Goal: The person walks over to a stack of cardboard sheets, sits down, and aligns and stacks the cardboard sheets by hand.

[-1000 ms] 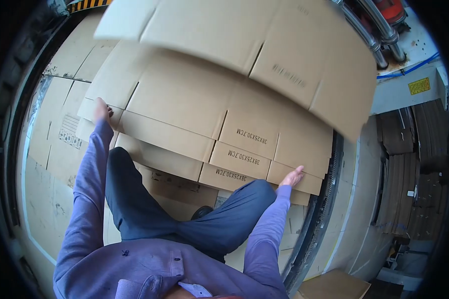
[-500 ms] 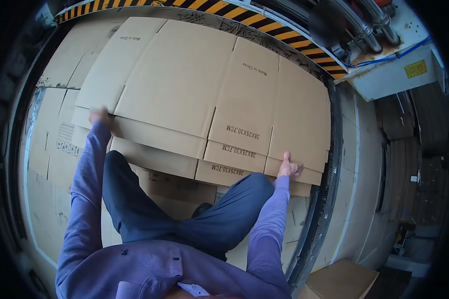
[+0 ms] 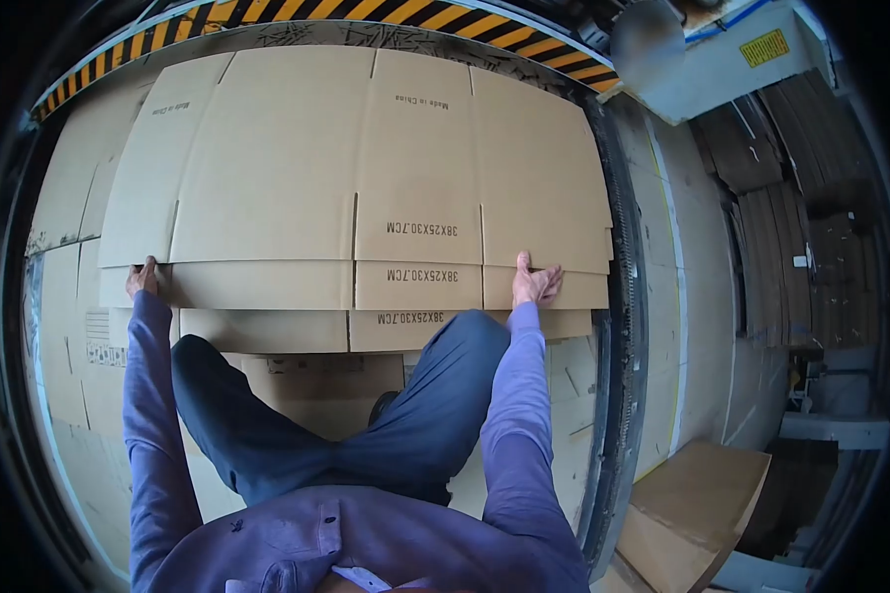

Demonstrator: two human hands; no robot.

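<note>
Flat printed cardboard box blanks [image 3: 282,163] lie stacked in front of me, their near edges stepped one behind another. The top one is marked 38X25X30.7CM and Made in China. At its near left corner, my left hand [image 3: 141,278] is closed on the edge, fingertips partly hidden. Toward the near right, my right hand [image 3: 536,282] pinches the same edge, thumb on top and some fingers out of sight below. The second blank [image 3: 257,285] shows beneath the hands, and a third blank [image 3: 267,331] sticks out closer to my knees.
A yellow and black striped barrier [image 3: 326,12] runs along the far side. A dark toothed rail [image 3: 623,277] borders the right side. Beyond it stand a cardboard box [image 3: 697,509] and dark stacked sheets [image 3: 776,262]. More cardboard [image 3: 64,316] lies at the left.
My view has turned, so the stack now appears more level and further left. Both hands remain at the near edge; the left one, blurred before, is now sharp.
</note>
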